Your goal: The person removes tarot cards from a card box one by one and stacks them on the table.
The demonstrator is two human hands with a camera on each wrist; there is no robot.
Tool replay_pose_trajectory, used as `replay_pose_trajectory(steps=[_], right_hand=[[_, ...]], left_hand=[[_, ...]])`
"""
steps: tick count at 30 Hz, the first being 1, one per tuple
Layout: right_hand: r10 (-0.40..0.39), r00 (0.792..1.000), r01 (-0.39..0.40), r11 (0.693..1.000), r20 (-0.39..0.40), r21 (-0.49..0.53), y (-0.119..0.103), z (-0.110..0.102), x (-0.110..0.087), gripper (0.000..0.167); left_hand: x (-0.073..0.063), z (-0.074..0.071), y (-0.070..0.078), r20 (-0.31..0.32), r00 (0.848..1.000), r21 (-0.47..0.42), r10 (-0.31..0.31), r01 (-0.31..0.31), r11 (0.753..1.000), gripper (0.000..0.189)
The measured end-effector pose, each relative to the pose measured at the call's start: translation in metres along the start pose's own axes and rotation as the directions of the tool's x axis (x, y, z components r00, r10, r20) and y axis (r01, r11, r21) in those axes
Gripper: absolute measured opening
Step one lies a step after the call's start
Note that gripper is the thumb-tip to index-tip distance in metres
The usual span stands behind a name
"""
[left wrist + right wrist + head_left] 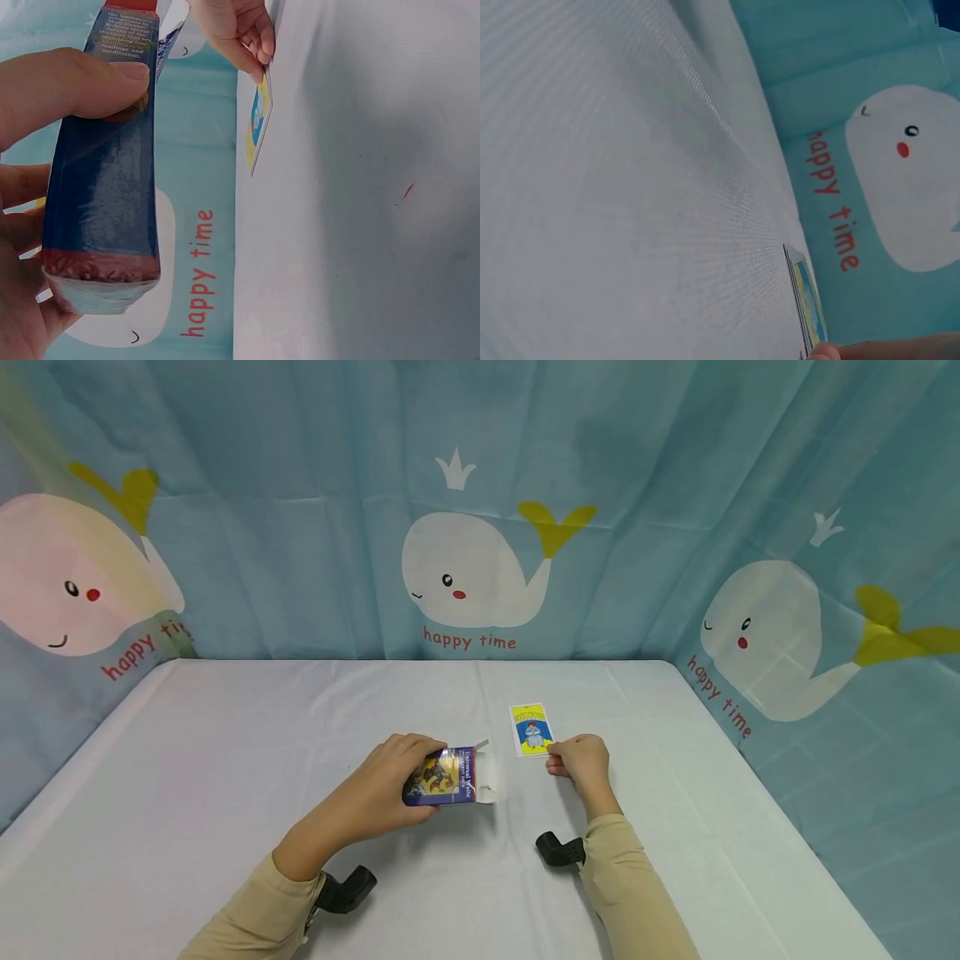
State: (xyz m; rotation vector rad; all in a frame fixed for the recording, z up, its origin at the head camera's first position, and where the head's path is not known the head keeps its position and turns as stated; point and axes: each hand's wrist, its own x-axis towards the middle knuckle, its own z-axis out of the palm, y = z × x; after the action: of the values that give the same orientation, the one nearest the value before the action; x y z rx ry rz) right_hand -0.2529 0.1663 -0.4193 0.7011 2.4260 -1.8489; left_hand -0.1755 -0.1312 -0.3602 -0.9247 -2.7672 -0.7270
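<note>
My left hand grips a blue and yellow card box around its sides. The box's end flap stands out on the right, so that end is open. In the left wrist view the box's dark blue narrow side faces the camera, with my thumb pressed across it. To the right, my right hand pinches the near right corner of a yellow and blue picture card. Edges in the right wrist view suggest a thin stack of cards, with a fingertip at its lower end.
A white cloth covers the table. Behind it and along the sides hangs a light blue curtain printed with whales and lettering. Black camera mounts sit at both wrists, close over the cloth.
</note>
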Motion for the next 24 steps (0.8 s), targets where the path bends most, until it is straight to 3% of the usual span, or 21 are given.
replay_pose_trajectory(steps=[12,24], right_hand=[[-0.018,1.0,0.018,0.995,0.002,-0.101,-0.0014,0.0019,0.0022,0.012],[-0.033,0.999,0.032,0.995,-0.009,-0.091,-0.0019,0.001,-0.0014,0.015]], left_hand=[[-0.0001,0.0007,-0.0004,-0.004,1.0,0.0,0.009,-0.009,1.0,0.069],[-0.0008,0.0008,-0.0007,0.0,1.0,0.001,0.002,-0.002,1.0,0.069]])
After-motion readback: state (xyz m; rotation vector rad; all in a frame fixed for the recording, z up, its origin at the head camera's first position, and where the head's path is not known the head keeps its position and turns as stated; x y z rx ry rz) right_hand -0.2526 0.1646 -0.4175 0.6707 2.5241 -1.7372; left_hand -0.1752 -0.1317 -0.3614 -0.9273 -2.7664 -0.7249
